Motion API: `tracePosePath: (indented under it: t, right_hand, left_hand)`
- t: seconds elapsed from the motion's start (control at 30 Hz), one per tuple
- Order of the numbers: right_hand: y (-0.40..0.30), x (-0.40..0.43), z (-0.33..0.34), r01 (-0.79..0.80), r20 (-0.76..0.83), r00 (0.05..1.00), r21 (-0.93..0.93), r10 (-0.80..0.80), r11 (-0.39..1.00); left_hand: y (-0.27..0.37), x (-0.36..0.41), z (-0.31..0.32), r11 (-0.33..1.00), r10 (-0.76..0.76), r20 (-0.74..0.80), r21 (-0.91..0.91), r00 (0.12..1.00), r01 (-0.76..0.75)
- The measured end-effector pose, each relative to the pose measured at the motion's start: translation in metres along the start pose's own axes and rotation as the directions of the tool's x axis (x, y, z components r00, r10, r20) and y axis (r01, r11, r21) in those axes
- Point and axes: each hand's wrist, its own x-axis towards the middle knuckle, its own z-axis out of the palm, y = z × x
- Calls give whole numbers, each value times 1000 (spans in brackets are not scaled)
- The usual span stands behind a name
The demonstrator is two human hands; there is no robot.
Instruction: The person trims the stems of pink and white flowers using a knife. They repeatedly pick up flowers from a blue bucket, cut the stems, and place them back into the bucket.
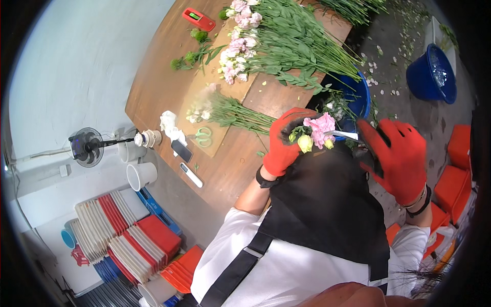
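Observation:
My left hand [285,140], in a red glove with a dark palm, is closed around the upper stem of a pink flower [321,128] with pale yellow-green buds [305,143]. Metal tweezers [343,134] point at the pink petals from the right. My right hand [401,157], gloved the same way, is at the tweezers' rear end; its fingertips are dark and blurred, so its grip on them is unclear. Beyond my left hand, a small bunch of pale flowers [238,113] lies on the wooden table [226,169].
A large pile of pink and white flowers [291,42] covers the table's far part. Green scissors [203,137], a phone [181,150], a white handheld device [191,175] and a red tool [198,19] lie about. Blue tubs [431,75] stand on the petal-strewn floor.

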Motion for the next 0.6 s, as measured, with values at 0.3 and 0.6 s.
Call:
tracePosePath:
  t: [0.3, 0.6]
  right_hand:
    - [5, -5, -7, 59, -90, 995, 60, -53, 996]
    - [-2, 7, -5, 102, -97, 990, -40, -106, 994]
  left_hand:
    - [0, 1, -3, 993, -120, -27, -9, 992, 120]
    - [0, 1, 1, 999, 27, -15, 31, 1000, -27]
